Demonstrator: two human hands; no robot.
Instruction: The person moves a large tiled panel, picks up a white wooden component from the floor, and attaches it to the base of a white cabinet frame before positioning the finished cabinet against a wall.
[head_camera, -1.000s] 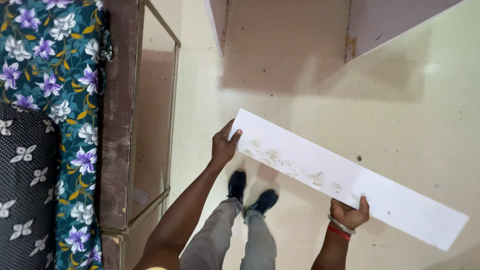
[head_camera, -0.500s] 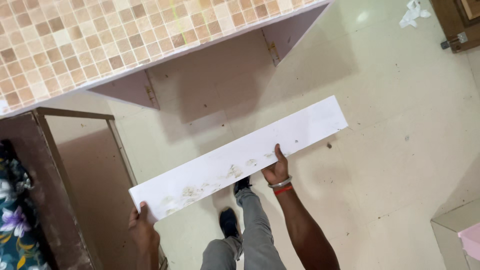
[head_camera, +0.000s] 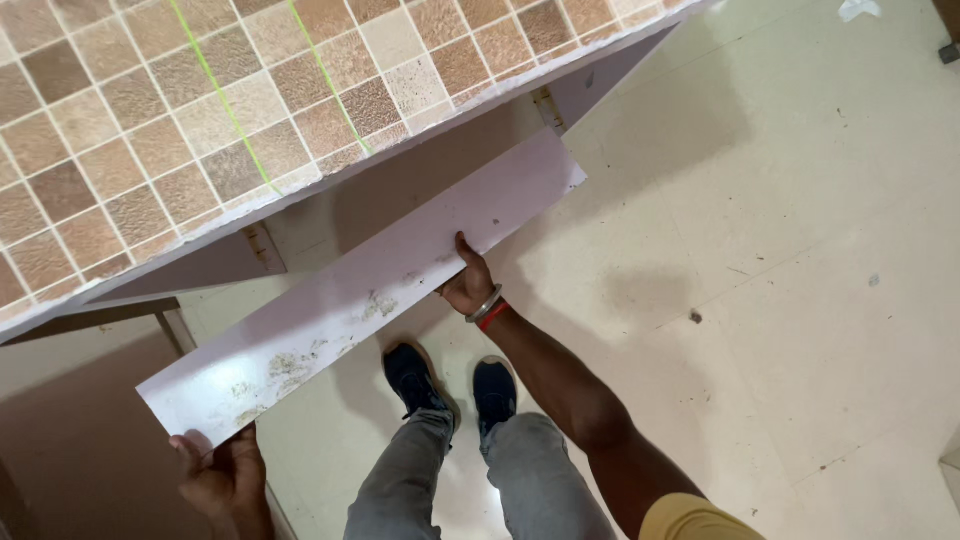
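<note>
A long white board (head_camera: 370, 300), smeared with dirt, slants just under the tiled surface (head_camera: 200, 110); its far end now sits beneath that edge, nearer than half a second ago. The left hand (head_camera: 222, 472) grips its near end, the right hand (head_camera: 470, 285) clasps its long edge, arm outstretched.

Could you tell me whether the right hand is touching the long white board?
Touching. The head view shows the right hand gripping the long white board's near edge, thumb on its top face, with no gap.
</note>
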